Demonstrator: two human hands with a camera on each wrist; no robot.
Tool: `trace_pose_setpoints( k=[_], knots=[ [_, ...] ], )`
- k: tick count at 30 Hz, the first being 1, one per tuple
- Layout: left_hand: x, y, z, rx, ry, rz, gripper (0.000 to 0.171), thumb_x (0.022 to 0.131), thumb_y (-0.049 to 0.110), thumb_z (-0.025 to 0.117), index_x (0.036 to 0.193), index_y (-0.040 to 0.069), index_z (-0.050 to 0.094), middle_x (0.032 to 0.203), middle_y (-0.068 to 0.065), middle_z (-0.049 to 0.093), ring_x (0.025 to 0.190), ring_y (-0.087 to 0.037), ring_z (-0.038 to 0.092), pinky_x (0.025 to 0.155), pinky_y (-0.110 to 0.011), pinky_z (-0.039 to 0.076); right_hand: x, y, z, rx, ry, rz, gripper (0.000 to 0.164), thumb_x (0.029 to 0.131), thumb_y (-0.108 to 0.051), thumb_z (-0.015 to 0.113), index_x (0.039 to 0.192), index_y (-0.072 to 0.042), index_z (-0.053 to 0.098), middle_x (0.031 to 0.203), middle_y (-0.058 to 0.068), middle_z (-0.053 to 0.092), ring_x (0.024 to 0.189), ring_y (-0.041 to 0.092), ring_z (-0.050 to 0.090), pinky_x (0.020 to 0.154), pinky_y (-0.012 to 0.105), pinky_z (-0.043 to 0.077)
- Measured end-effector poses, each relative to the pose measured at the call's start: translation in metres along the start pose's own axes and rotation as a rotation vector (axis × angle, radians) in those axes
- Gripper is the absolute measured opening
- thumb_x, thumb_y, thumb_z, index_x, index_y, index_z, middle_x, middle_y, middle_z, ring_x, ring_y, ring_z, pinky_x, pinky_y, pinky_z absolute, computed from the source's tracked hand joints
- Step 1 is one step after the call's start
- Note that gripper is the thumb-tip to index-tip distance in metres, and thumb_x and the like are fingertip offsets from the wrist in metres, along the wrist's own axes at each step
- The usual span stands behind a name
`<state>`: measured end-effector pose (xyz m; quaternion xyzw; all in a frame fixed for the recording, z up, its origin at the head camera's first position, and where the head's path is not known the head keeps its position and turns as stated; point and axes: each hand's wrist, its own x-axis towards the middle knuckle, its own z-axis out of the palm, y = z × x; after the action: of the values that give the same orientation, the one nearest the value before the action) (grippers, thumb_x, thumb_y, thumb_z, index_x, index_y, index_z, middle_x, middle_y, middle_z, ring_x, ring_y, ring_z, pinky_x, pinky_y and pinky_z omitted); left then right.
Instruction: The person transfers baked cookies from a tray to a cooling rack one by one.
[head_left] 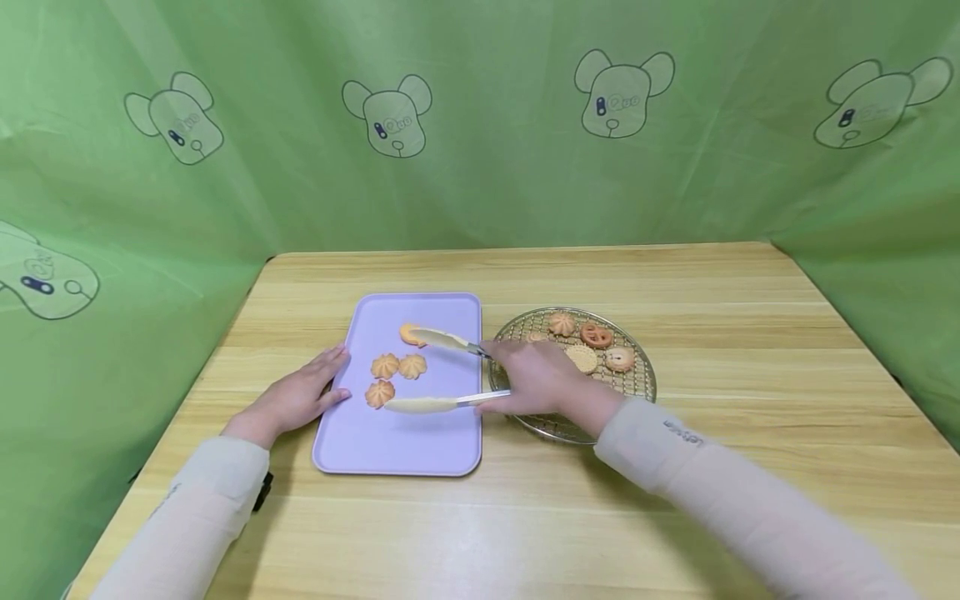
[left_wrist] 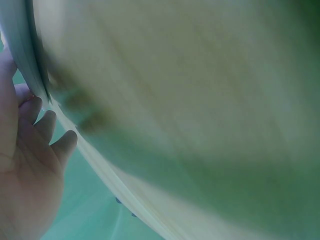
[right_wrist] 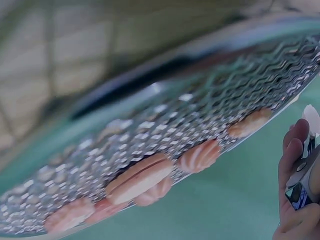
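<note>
My right hand (head_left: pixel 536 379) grips a pair of tongs (head_left: pixel 423 405) with metal arms and cream tips. The arms are spread wide over a light purple tray (head_left: pixel 397 450). One tip overlaps an orange-brown cookie (head_left: pixel 409 334) near the tray's far side; the other reaches beside a swirl cookie (head_left: pixel 379 393). Two more swirl cookies (head_left: pixel 386 365) lie between the tips. At the tray's left edge rests my left hand (head_left: pixel 294 398), fingers extended and thumb on the rim. In the left wrist view, the fingers of the left hand (left_wrist: pixel 35 165) lie along the tray's side.
Right of the tray stands a round wire rack (head_left: pixel 637 385) with several cookies, including a pretzel-shaped one (head_left: pixel 596 335) and a pale round one (head_left: pixel 582 358). My right forearm crosses its near part. A green curtain (head_left: pixel 495 192) hangs behind the wooden table (head_left: pixel 735 333).
</note>
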<state>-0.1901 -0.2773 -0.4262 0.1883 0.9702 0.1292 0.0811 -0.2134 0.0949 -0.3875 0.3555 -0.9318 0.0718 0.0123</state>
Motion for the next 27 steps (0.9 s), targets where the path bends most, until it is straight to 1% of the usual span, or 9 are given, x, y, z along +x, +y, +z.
trace_pose_setpoints(
  k=[2, 4, 5, 8, 11, 16, 19, 23, 27],
  knots=[
    [0.0, 0.0, 0.0, 0.0, 0.0, 0.002, 0.066, 0.1, 0.034, 0.05, 0.149, -0.001, 0.024, 0.155, -0.018, 0.018, 0.14, -0.037, 0.018, 0.112, -0.05, 0.021, 0.002, -0.004, 0.001, -0.008, -0.012, -0.003, 0.099, 0.071, -0.076, 0.061, 0.141, -0.007, 0.047, 0.123, 0.012, 0.062, 0.09, 0.022, 0.065, 0.051, 0.027, 0.048],
    [0.001, -0.001, 0.0, 0.0, 0.001, 0.005, 0.066, 0.1, 0.035, 0.05, 0.149, -0.001, 0.024, 0.155, -0.018, 0.018, 0.14, -0.037, 0.018, 0.112, -0.05, 0.021, 0.004, -0.007, 0.001, -0.015, -0.021, -0.013, 0.099, 0.071, -0.077, 0.06, 0.14, -0.008, 0.048, 0.12, 0.011, 0.063, 0.083, 0.02, 0.064, 0.046, 0.025, 0.045],
    [0.001, -0.001, 0.0, 0.001, 0.003, 0.007, 0.066, 0.1, 0.035, 0.05, 0.149, -0.001, 0.024, 0.155, -0.018, 0.018, 0.14, -0.037, 0.018, 0.112, -0.05, 0.021, 0.005, -0.009, 0.002, -0.021, -0.022, -0.02, 0.098, 0.071, -0.077, 0.06, 0.139, -0.008, 0.048, 0.119, 0.011, 0.064, 0.082, 0.019, 0.064, 0.046, 0.025, 0.045],
    [0.001, -0.002, 0.001, 0.005, 0.007, 0.011, 0.067, 0.1, 0.036, 0.05, 0.149, -0.001, 0.024, 0.155, -0.018, 0.018, 0.14, -0.037, 0.019, 0.112, -0.05, 0.021, 0.007, -0.013, 0.004, -0.017, -0.018, -0.045, 0.096, 0.072, -0.076, 0.06, 0.138, -0.007, 0.05, 0.119, 0.01, 0.065, 0.088, 0.021, 0.066, 0.05, 0.027, 0.049],
    [0.001, -0.003, 0.002, 0.007, 0.009, 0.013, 0.067, 0.1, 0.036, 0.05, 0.149, -0.001, 0.024, 0.155, -0.018, 0.018, 0.14, -0.036, 0.019, 0.112, -0.05, 0.021, 0.009, -0.017, 0.006, -0.013, -0.018, -0.063, 0.094, 0.072, -0.074, 0.061, 0.137, -0.007, 0.051, 0.118, 0.009, 0.065, 0.092, 0.021, 0.065, 0.052, 0.029, 0.051],
    [0.0, -0.003, 0.002, 0.002, 0.005, 0.003, 0.068, 0.1, 0.037, 0.049, 0.15, 0.0, 0.024, 0.156, -0.017, 0.017, 0.141, -0.036, 0.018, 0.112, -0.05, 0.021, 0.012, -0.024, 0.008, 0.007, -0.027, -0.081, 0.091, 0.073, -0.073, 0.062, 0.136, -0.008, 0.053, 0.117, 0.007, 0.066, 0.091, 0.021, 0.066, 0.056, 0.032, 0.052],
    [0.0, -0.003, 0.002, 0.001, 0.005, 0.002, 0.067, 0.1, 0.037, 0.049, 0.15, 0.0, 0.024, 0.156, -0.017, 0.017, 0.141, -0.036, 0.018, 0.112, -0.05, 0.021, 0.014, -0.028, 0.009, 0.005, -0.032, -0.087, 0.089, 0.074, -0.073, 0.061, 0.135, -0.009, 0.054, 0.118, 0.006, 0.066, 0.094, 0.022, 0.066, 0.06, 0.033, 0.054],
    [0.0, -0.003, 0.002, 0.005, 0.008, 0.007, 0.067, 0.1, 0.036, 0.049, 0.15, -0.001, 0.024, 0.155, -0.018, 0.018, 0.141, -0.036, 0.018, 0.112, -0.05, 0.021, 0.017, -0.033, 0.009, -0.016, -0.051, -0.089, 0.088, 0.075, -0.074, 0.06, 0.136, -0.011, 0.054, 0.119, 0.004, 0.066, 0.094, 0.022, 0.067, 0.059, 0.032, 0.054],
    [0.0, -0.003, 0.002, 0.007, 0.012, 0.01, 0.067, 0.1, 0.035, 0.05, 0.149, -0.001, 0.024, 0.155, -0.018, 0.018, 0.14, -0.036, 0.018, 0.112, -0.05, 0.022, 0.019, -0.037, 0.009, -0.018, -0.061, -0.099, 0.084, 0.077, -0.072, 0.059, 0.137, -0.012, 0.053, 0.119, 0.003, 0.066, 0.093, 0.02, 0.067, 0.063, 0.032, 0.054]
  ],
)
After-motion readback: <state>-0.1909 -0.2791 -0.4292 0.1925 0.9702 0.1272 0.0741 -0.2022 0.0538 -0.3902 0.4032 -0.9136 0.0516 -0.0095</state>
